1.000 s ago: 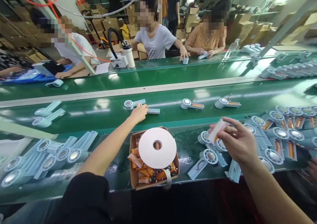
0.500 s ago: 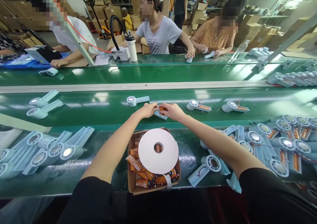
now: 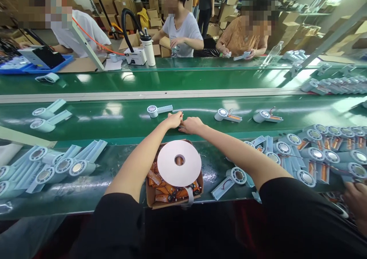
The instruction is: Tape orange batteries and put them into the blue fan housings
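Observation:
Over the green conveyor belt (image 3: 126,127), my left hand (image 3: 175,120) and my right hand (image 3: 194,125) are close together with fingers curled in. A light-blue handheld fan body is between them, now almost wholly covered by the fingers. My left hand grips it; what the right fingers pinch is hidden. Just left of my hands lies another fan body (image 3: 153,111) with a bare handle. To the right are two fan bodies (image 3: 221,114) with orange batteries and wires in their handles. Below my hands, a carton (image 3: 150,201) holds orange wrapped batteries (image 3: 164,196) under a white roll (image 3: 166,167).
Piled fan bodies (image 3: 77,168) stand at left; more with batteries (image 3: 315,154) crowd the right. One fan (image 3: 237,175) lies near my right forearm. Another person's hand (image 3: 355,201) is at the right edge. People sit across the belt near a white bottle (image 3: 148,50).
My right hand has turned over and lowered, covering the orange battery and blue handle seen before. The view has shifted slightly. A person's hand has appeared at right; a co-worker opposite has drawn an arm back.

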Action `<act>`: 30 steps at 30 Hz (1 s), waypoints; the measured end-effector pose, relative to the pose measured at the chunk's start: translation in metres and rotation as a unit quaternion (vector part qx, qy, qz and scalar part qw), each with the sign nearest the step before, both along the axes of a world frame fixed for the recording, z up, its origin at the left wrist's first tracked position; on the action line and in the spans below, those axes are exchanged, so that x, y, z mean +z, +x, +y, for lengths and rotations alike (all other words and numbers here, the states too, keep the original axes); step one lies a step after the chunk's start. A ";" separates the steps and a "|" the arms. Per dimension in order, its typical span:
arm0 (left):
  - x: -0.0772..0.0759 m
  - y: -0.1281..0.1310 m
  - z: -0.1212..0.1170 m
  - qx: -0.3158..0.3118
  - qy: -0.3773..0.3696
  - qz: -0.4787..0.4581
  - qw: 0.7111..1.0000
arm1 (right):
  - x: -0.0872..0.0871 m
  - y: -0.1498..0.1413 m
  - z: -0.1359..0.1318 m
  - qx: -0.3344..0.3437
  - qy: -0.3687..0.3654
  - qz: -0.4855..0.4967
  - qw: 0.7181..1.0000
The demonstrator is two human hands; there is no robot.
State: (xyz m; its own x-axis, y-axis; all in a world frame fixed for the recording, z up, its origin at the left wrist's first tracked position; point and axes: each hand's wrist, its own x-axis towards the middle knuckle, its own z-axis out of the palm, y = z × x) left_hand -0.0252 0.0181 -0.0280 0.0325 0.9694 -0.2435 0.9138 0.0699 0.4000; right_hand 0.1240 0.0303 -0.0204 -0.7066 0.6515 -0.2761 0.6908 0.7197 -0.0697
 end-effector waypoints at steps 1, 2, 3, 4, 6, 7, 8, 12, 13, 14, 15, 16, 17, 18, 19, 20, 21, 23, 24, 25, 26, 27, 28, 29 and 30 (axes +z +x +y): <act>0.003 0.003 0.001 0.007 -0.003 0.003 1.000 | 0.002 -0.003 0.002 0.009 -0.005 -0.003 1.000; 0.008 0.006 0.002 0.013 -0.004 0.007 1.000 | 0.005 -0.004 0.005 0.021 -0.010 -0.003 1.000; 0.014 0.009 0.000 0.019 -0.004 0.011 1.000 | 0.008 -0.003 0.007 0.034 -0.015 0.001 0.999; 0.021 0.010 -0.004 0.026 -0.002 0.016 1.000 | 0.012 0.000 0.009 0.048 -0.020 0.006 0.999; 0.038 0.010 -0.024 0.039 0.019 0.028 0.999 | 0.020 0.016 0.009 0.073 -0.029 0.021 0.997; 0.047 0.008 -0.040 0.042 0.036 0.034 0.998 | 0.022 0.028 0.007 0.079 -0.030 0.029 0.996; 0.055 0.006 -0.061 0.041 0.057 0.038 0.997 | 0.024 0.042 0.005 0.077 -0.027 0.037 0.996; 0.068 -0.001 -0.159 -0.121 0.069 0.020 0.990 | 0.019 0.097 -0.012 0.003 0.009 0.062 0.998; 0.066 0.000 -0.179 -0.172 0.053 0.020 0.983 | 0.018 0.105 -0.015 -0.023 0.017 0.065 0.997; 0.064 0.001 -0.194 -0.208 0.038 0.027 0.977 | 0.017 0.111 -0.017 -0.048 0.024 0.069 0.996; 0.062 0.004 -0.206 -0.223 0.026 0.038 0.974 | 0.017 0.114 -0.017 -0.071 0.029 0.072 0.994; 0.060 0.006 -0.213 -0.222 0.021 0.048 0.974 | 0.019 0.114 -0.017 -0.093 0.036 0.077 0.992; 0.058 0.008 -0.218 -0.216 0.023 0.053 0.975 | 0.023 0.112 -0.018 -0.113 0.043 0.083 0.989; 0.058 0.008 -0.222 -0.208 0.032 0.052 0.976 | 0.028 0.109 -0.019 -0.131 0.051 0.091 0.986; 0.059 0.008 -0.227 -0.202 0.050 0.048 0.977 | 0.034 0.105 -0.023 -0.146 0.060 0.100 0.982; 0.061 0.006 -0.233 -0.191 0.079 0.041 0.978 | 0.040 0.102 -0.031 -0.155 0.070 0.108 0.979; 0.062 0.003 -0.243 -0.172 0.119 0.035 0.977 | 0.046 0.099 -0.042 -0.157 0.071 0.126 0.977; 0.061 -0.004 -0.268 -0.104 0.217 0.031 0.970 | 0.055 0.095 -0.079 -0.123 0.000 0.200 0.972; 0.058 -0.008 -0.283 -0.064 0.262 0.032 0.962 | 0.056 0.095 -0.103 -0.086 -0.077 0.246 0.962; 0.054 -0.011 -0.298 -0.027 0.301 0.034 0.953 | 0.055 0.094 -0.131 -0.041 -0.176 0.292 0.939; 0.048 -0.014 -0.313 0.008 0.330 0.032 0.943 | 0.053 0.092 -0.161 0.007 -0.275 0.319 0.907; 0.041 -0.016 -0.326 0.038 0.348 0.024 0.936 | 0.049 0.090 -0.190 0.047 -0.349 0.327 0.877; 0.033 -0.018 -0.338 0.069 0.355 0.006 0.932 | 0.043 0.087 -0.218 0.080 -0.393 0.326 0.856; 0.024 -0.019 -0.348 0.109 0.353 -0.019 0.929 | 0.038 0.082 -0.242 0.123 -0.413 0.318 0.844; 0.016 -0.021 -0.357 0.156 0.343 -0.057 0.924 | 0.032 0.077 -0.261 0.170 -0.410 0.306 0.842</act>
